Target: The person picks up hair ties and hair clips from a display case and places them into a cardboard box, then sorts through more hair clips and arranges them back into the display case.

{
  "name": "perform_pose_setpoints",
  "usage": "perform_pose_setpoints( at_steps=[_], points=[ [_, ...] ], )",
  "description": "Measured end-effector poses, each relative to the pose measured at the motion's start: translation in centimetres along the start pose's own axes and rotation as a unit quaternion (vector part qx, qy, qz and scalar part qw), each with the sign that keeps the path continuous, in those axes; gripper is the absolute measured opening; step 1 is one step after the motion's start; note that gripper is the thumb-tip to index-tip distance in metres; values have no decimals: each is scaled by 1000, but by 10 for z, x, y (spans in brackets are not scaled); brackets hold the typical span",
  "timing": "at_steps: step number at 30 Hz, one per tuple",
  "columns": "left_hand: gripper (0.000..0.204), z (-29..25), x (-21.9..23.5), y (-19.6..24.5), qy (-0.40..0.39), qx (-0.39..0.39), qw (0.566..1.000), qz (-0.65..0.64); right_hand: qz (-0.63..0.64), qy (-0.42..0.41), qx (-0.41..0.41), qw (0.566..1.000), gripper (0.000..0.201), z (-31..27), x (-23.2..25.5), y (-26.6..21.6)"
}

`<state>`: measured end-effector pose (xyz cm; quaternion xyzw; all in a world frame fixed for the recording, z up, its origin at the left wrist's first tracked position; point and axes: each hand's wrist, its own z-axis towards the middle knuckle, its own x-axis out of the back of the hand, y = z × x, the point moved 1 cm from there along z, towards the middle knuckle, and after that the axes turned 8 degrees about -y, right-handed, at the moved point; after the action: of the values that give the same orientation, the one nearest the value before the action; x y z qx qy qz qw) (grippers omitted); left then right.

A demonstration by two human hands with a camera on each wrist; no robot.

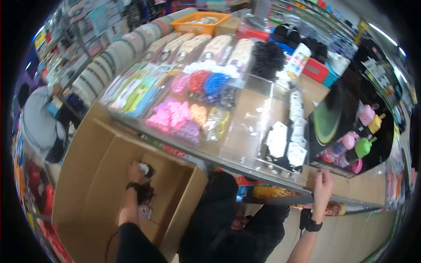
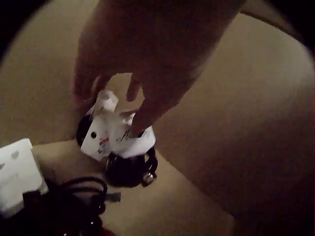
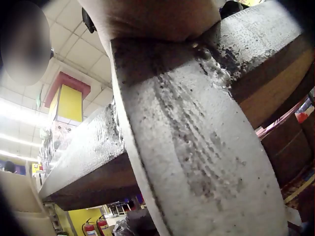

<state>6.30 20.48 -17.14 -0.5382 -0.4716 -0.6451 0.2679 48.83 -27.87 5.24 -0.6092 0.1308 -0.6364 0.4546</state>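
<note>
Inside a large cardboard box (image 1: 98, 175), my left hand (image 1: 135, 173) pinches a white-carded bundle of black hair ties (image 2: 118, 135). The left wrist view shows the fingers of my left hand (image 2: 147, 54) reaching down over the white cards. More black hair ties (image 2: 69, 206) and a white card (image 2: 19, 172) lie beside it on the box floor. My right hand (image 1: 323, 186) rests at the front edge of the display table (image 1: 351, 186), fingers loosely curled. In the right wrist view it lies against a worn grey metal edge (image 3: 197, 128).
Clear trays hold colourful hair ties (image 1: 173, 114), and another compartment holds white-carded black hair ties (image 1: 277, 140). Headbands (image 1: 101, 65) line the left side, with an orange basket (image 1: 199, 22) behind. A black display box (image 1: 333, 131) stands at right. A person (image 1: 41, 118) is at far left.
</note>
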Motion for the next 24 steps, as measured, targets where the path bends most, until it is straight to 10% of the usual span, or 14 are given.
perform_pose_setpoints(
  at_steps=[5,7,9,15,21,24],
  points=[
    [33,-26,101,64,-189,-7,982,-11,-1,43,19,999,12,-2,-1,-5],
    [33,-8,136,81,-541,-85,836,39,2,56,23,998,12,-3,-1,-8],
    [30,-57,235,202,-632,-233,732,-101,-11,62,19,998,12,-4,1,-12],
    [28,-102,310,374,-454,-516,722,-75,-2,85,49,995,10,-5,2,-12],
    [48,-41,230,496,-235,-631,734,85,-1,81,61,995,10,-4,5,-10],
    [64,-24,199,536,-255,-623,730,122,14,85,51,995,10,-4,7,-14]
  ],
)
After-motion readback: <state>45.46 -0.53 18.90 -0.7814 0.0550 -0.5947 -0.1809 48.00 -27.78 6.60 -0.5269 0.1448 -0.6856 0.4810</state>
